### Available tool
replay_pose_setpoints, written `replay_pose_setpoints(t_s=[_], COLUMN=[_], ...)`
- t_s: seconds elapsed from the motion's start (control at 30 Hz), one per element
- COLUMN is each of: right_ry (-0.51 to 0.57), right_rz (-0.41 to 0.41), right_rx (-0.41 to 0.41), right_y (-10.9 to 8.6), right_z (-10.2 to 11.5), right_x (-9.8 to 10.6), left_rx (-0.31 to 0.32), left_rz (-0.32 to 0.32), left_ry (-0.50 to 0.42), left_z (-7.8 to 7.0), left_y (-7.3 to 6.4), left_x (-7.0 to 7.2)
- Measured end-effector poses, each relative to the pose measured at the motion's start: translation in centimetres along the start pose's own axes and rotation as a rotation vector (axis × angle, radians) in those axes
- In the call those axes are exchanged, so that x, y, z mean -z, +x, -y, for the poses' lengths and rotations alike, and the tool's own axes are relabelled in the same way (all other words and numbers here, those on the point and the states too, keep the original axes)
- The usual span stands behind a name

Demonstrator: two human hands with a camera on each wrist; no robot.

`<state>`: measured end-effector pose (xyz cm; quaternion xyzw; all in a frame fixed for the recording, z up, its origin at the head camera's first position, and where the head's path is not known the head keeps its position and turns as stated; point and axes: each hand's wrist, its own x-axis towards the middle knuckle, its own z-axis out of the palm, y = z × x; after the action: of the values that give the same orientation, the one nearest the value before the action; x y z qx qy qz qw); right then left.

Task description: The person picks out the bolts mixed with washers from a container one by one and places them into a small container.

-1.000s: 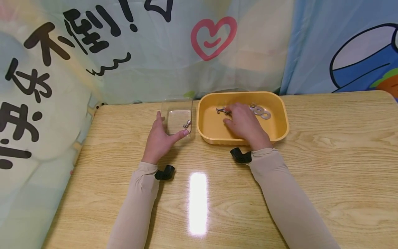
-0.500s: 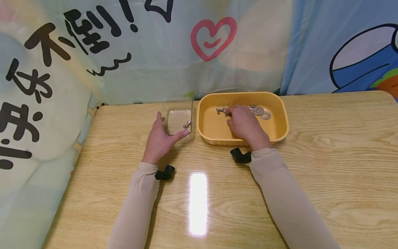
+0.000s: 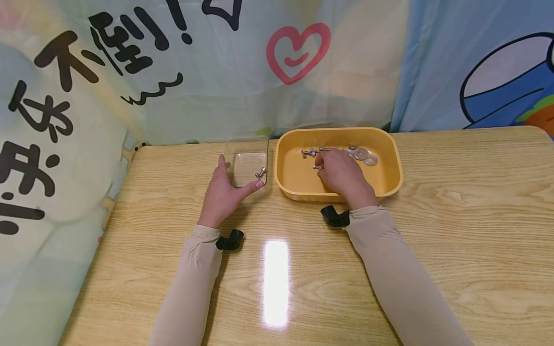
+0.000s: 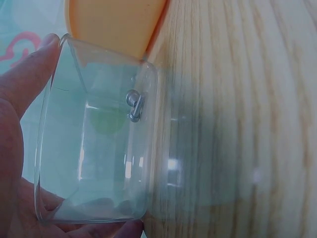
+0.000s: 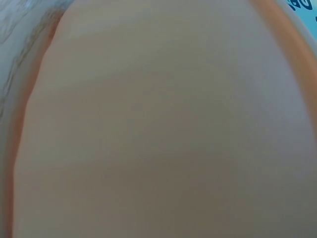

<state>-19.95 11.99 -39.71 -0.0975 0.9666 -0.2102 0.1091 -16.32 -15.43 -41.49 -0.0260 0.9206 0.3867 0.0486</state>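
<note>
My left hand (image 3: 220,197) holds a clear plastic box (image 3: 246,156), its thumb at the near right corner and its fingers along the left side. The left wrist view has the thumb and fingers at opposite ends of that box. A couple of small metal screws (image 4: 134,105) lie in it. Inside the yellow tray (image 3: 298,192), my right hand (image 3: 344,177) pinches a screw (image 3: 318,167), whose end sticks out from the fingertips. More screws (image 3: 308,153) lie just beyond these fingers, with flat washers (image 3: 370,160) to their right. A blurred beige surface fills most of the right wrist view.
Box and tray stand side by side at the back of the wooden table (image 3: 467,216), close to a printed cloth (image 3: 346,72). The tray's raised rim passes under the right wrist. A black camera (image 3: 335,216) sits at each wrist.
My right hand has drawn slightly back toward the person, its fingers curling in, and a screw now shows between its fingertips. The left hand and the clear box have stayed put.
</note>
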Motion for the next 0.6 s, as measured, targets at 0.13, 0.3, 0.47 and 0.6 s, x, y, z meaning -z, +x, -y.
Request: replay_pose_setpoints(t_s=[0.13,0.3,0.47,0.6], right_ry=[0.021,0.027,0.017,0.003], right_rz=[0.005,0.007,0.0,0.0], right_rx=[-0.037,-0.073,-0.073,-0.063], right_y=[-0.02,0.0,-0.05,-0.16], right_z=[0.0,0.14,0.23,0.26], right_x=[-0.01,-0.05,-0.03,0.01], left_rx=[-0.001,0.001,0.001,0.0], left_rz=[0.001,-0.001,0.002,0.002], left_ry=[0.005,-0.003,0.002,0.004], left_z=[-0.02,0.0,0.02,-0.02], left_y=[-0.02,-0.05,-0.05,-0.08], left_x=[-0.01,0.02,0.03,0.06])
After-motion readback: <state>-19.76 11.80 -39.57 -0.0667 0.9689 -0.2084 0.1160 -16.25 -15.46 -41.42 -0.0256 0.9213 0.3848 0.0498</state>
